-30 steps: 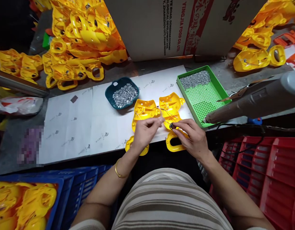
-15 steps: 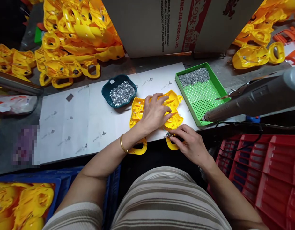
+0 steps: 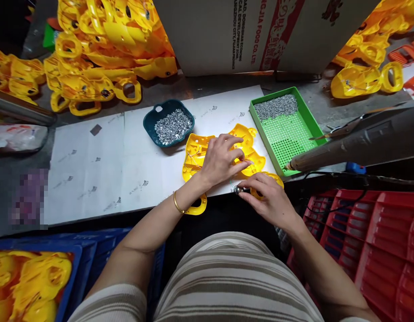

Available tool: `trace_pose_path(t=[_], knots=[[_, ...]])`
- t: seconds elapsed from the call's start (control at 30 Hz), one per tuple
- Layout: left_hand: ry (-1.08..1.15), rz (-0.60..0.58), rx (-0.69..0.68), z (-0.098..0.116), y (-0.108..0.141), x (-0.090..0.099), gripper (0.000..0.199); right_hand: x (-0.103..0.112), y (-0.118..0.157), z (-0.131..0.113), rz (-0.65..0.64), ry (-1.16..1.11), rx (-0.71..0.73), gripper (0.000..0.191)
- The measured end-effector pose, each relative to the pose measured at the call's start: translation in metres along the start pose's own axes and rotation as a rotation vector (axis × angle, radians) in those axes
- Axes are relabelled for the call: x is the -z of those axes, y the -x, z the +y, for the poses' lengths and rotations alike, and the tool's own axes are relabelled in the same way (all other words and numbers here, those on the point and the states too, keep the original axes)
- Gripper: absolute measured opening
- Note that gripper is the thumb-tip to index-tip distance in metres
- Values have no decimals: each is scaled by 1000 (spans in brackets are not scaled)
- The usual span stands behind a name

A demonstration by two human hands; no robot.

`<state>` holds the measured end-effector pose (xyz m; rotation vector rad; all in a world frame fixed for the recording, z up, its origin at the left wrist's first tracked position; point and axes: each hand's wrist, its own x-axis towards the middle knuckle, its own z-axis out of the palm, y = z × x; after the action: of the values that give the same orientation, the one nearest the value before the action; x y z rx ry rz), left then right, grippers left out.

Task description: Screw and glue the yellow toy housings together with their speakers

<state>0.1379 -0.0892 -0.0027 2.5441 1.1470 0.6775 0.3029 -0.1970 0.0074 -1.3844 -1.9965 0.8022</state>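
My left hand point(image 3: 224, 157) reaches over two hollow yellow plastic shell halves, its fingers curled down onto the right shell half point(image 3: 257, 162). The left shell half point(image 3: 195, 150) lies open side up beside it, with thin wires inside and a looped handle over the table edge. My right hand point(image 3: 269, 194) pinches a small round dark-and-silver part point(image 3: 238, 190) between thumb and forefinger, just in front of the shells. Thin wires run near this part; its exact kind is too small to tell. The right half's handle point(image 3: 277, 178) is partly behind my right hand.
A dark green dish point(image 3: 149, 127) of small silver pieces and a green perforated tray point(image 3: 277, 158) of screws stand behind. A grey power screwdriver point(image 3: 354, 138) juts in from the right. Yellow shells point(image 3: 102, 53) are piled behind; blue crates point(image 3: 89, 250) and red crates point(image 3: 371, 237) flank me.
The right shell half has turned, its handle swinging rightward and up onto the table. My left hand has shifted slightly right; my right hand still pinches the round part.
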Motion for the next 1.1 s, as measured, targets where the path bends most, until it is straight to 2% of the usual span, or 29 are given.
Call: trace_pose_path(t=[0.13,0.2,0.3,0.43,0.53,0.67,0.83,0.97,1.1], knots=[[157,137,90,-1,-5,-2,35,0,12,-1,57,-186,19,14],[145,182,141,-5,-8,-3,36,4,11,1,156,-97,-7,16],[20,164,190,-11,-11,-4,35,8,-1,9,247,210,-107,18],[-54,134,240,-17,-9,-4,31,4,-19,22,183,430,-175,20],[-92,147,220,-13,2,3,31,-2,-22,26,162,422,-190,19],[-63,203,177,9,33,12,37,-10,-19,30,178,362,-196,20],[140,70,180,36,65,-2,58,-17,-17,30,213,344,-157,19],[253,30,214,39,67,-18,70,-19,-18,26,208,381,-160,18],[390,21,322,38,65,-23,75,-20,-19,20,175,409,-196,20]])
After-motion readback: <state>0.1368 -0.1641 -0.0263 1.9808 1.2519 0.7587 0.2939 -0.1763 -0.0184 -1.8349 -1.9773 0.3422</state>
